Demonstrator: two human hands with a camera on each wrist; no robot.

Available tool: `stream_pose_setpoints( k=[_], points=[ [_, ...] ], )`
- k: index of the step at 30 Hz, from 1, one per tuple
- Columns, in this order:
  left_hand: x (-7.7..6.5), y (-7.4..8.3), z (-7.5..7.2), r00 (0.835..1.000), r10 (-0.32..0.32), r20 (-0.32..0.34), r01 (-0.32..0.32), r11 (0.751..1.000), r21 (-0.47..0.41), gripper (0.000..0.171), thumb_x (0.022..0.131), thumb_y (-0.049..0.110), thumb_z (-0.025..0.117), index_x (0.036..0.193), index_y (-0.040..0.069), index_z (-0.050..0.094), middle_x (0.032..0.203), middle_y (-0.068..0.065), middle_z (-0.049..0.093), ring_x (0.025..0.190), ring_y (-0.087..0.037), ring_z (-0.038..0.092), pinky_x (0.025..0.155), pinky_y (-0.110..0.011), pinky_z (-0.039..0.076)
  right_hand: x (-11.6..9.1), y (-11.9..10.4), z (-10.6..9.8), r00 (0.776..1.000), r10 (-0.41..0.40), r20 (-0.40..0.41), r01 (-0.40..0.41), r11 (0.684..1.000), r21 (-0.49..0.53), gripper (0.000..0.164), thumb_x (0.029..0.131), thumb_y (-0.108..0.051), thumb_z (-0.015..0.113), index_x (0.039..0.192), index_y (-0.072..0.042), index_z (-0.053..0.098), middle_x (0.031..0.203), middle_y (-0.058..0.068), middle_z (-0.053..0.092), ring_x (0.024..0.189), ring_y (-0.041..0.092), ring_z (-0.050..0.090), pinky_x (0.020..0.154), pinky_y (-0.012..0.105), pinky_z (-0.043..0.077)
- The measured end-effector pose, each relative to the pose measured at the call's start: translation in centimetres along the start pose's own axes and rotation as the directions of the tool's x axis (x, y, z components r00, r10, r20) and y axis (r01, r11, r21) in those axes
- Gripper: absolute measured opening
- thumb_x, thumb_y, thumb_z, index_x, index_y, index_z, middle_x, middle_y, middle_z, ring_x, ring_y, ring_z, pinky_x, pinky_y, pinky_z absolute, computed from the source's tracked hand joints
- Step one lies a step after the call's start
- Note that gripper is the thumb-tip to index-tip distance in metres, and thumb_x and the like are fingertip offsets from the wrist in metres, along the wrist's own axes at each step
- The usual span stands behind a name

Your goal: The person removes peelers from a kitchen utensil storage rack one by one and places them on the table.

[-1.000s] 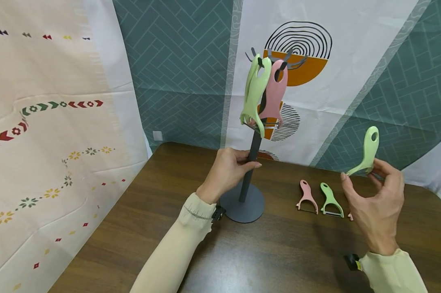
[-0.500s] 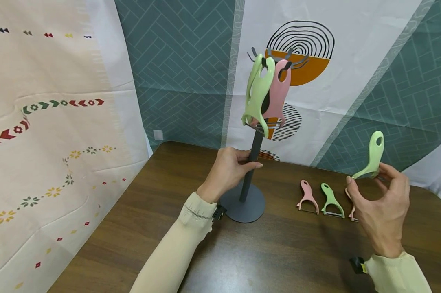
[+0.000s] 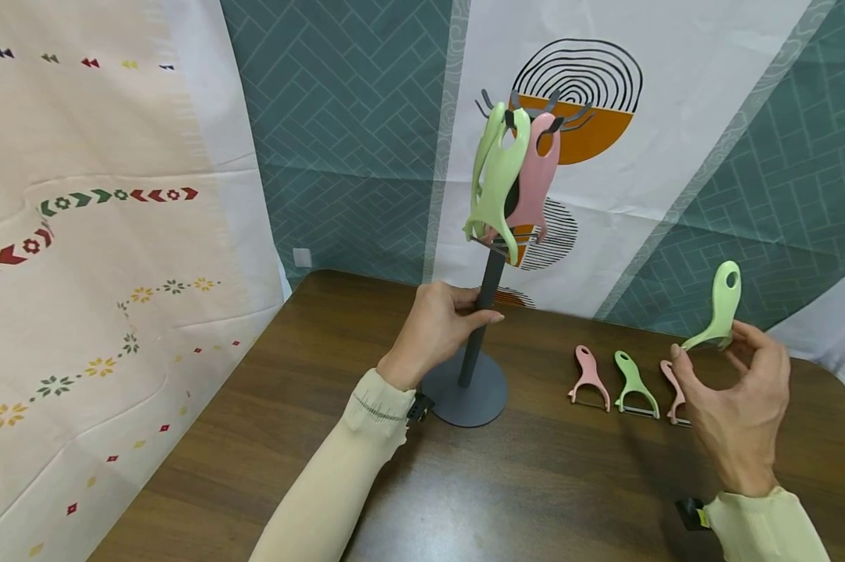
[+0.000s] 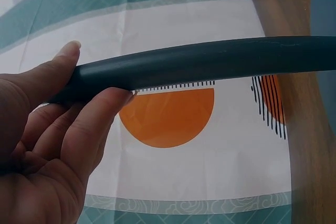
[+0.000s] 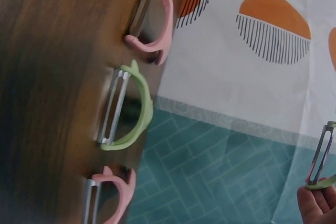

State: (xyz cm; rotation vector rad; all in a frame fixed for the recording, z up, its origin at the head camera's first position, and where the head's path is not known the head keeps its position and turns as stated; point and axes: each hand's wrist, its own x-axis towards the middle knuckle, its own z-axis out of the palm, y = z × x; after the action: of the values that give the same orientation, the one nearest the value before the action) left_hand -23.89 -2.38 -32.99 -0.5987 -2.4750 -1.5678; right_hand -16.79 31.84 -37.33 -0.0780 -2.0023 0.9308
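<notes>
My left hand (image 3: 436, 332) grips the upright post (image 3: 481, 320) of a dark grey rack; in the left wrist view, thumb and fingers wrap the post (image 4: 210, 61). Two green peelers (image 3: 501, 176) and a pink peeler (image 3: 537, 176) hang from hooks at its top. At the right, my right hand (image 3: 741, 402) pinches another green peeler (image 3: 724, 300) by its blade end, handle upward, above the table. Below it lie a pink peeler (image 3: 586, 371), a green peeler (image 3: 633, 382) and a second pink peeler (image 3: 673, 390), partly hidden by the hand.
The rack's round base (image 3: 488, 402) stands on the brown wooden table (image 3: 534, 484). Bare hooks (image 3: 576, 117) stick out at the rack's top right. A patterned cloth (image 3: 352, 156) hangs behind the table, and a pale one (image 3: 113, 273) on the left.
My right hand has moved right and slightly down with the green peeler, uncovering more of the second pink peeler on the table. The left hand stays on the post.
</notes>
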Motion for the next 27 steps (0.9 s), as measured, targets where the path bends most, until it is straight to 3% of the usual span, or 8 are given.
stream_pose_setpoints(
  k=[12,27],
  points=[
    [0.0,0.0,0.0,1.000,0.008,-0.005,-0.008,1.000,0.020,0.027,0.087,0.025,0.082,0.110,0.012,0.080,0.103,-0.003,0.080,0.084,-0.010,0.076,0.068,-0.022,0.058,-0.2,1.5,0.1,1.000,0.019,-0.007,-0.020,0.999,-0.026,0.066,0.078,-0.011,0.084,0.136,-0.029,0.059,0.112,-0.031,0.044,0.110,-0.008,0.050,0.095,0.007,0.043],
    [0.0,0.1,0.0,1.000,0.010,-0.003,-0.010,1.000,0.018,0.029,0.087,0.024,0.082,0.112,0.009,0.079,0.106,-0.006,0.079,0.087,-0.012,0.077,0.068,-0.022,0.058,-0.4,3.2,-0.3,0.997,0.080,-0.015,-0.081,0.994,-0.069,0.065,0.077,-0.010,0.083,0.136,-0.023,0.060,0.111,-0.029,0.043,0.108,-0.011,0.047,0.095,0.006,0.041]
  ],
)
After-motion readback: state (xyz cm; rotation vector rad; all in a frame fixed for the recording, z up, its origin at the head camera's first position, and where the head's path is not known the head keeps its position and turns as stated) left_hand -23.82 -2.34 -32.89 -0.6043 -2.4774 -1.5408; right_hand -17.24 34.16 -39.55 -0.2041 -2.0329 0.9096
